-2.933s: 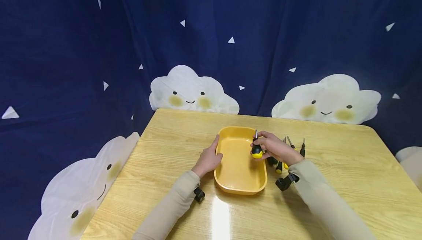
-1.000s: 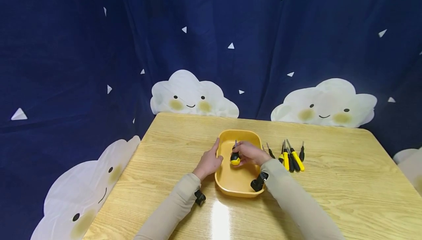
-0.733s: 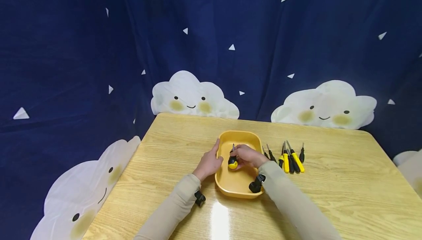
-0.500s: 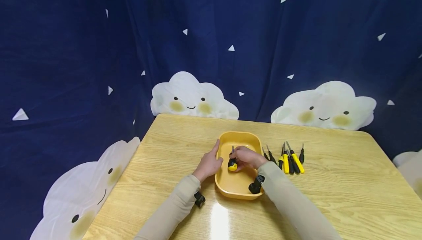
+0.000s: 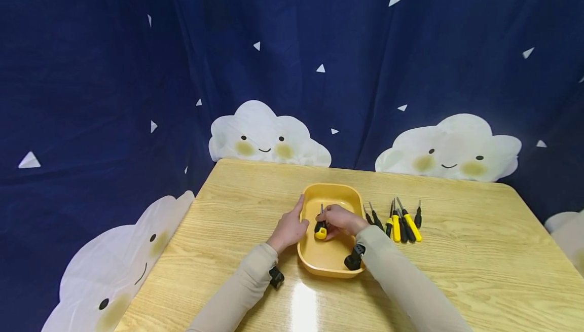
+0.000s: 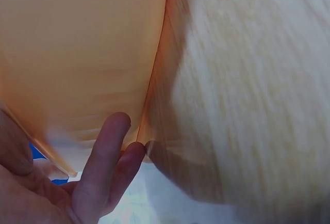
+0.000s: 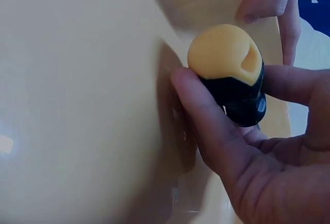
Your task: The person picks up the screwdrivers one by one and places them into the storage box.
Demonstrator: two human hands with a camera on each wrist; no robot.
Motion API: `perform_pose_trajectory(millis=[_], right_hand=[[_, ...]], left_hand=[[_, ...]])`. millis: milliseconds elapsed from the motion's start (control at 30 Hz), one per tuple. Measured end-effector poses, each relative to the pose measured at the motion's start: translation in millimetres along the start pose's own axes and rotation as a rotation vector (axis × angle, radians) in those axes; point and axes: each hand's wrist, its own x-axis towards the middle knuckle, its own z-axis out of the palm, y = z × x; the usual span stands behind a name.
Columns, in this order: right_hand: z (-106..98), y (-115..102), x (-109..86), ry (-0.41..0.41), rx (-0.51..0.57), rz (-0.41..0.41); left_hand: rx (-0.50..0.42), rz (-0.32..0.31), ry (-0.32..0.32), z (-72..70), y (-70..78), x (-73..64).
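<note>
A yellow-orange plastic tray [image 5: 330, 272] stands on the wooden table. My left hand [image 5: 287, 228] grips its left rim, thumb over the edge; in the left wrist view, fingers [image 6: 105, 159] lie along the outer wall. Inside the tray, low over its floor, my right hand [image 5: 339, 220] holds a short screwdriver [image 5: 321, 229] with a black and yellow handle. Its shaft points toward the back of the table. The right wrist view shows the thumb and fingers around the screwdriver's handle [image 7: 219, 53], its yellow rounded end facing the camera. Whether it touches the tray floor is unclear.
Right of the tray several screwdrivers [image 5: 403, 225] with yellow or black handles lie bunched on the table [image 5: 479, 251]. A small black one [image 5: 417, 218] lies apart at their right. Two dark ones [image 5: 375, 219] lie close against the tray's right side. A blue curtain [image 5: 292, 43] hangs behind.
My right hand has carried the screwdriver leftward from the tray's right edge, then down toward its floor. The left hand has kept its place on the rim.
</note>
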Motion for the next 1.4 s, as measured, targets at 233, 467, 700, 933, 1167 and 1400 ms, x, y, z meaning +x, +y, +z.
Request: perform_pose_trajectory(millis=[233,467,700,933,1167,1400], right_hand=[[2,0,-2.1,0.025,-0.033,-0.009],[1,2,1.0,0.039,-0.018,-0.010],[1,2,0.5,0.039,-0.006,-0.010],[0,0,0.3,0.020,-0.015,-0.023],[1,0,1.0,0.016,-0.008,-0.030],[2,-8,-1.4,0.024,-0.037,-0.044]], left_hand=[[0.008,0.004,-0.002,0.8,-0.4,-0.1],[0.020,0.018,0.006,-0.1,-0.4,-0.4],[0.009,0.016,0.008,-0.2,-1.7,-0.4],[0.014,0.022,0.008,-0.9,0.0,-0.5],[0.018,0.015,0.009,-0.8,-0.8,0.0],[0.016,0.005,0.006,-1.0,-2.1,0.5]])
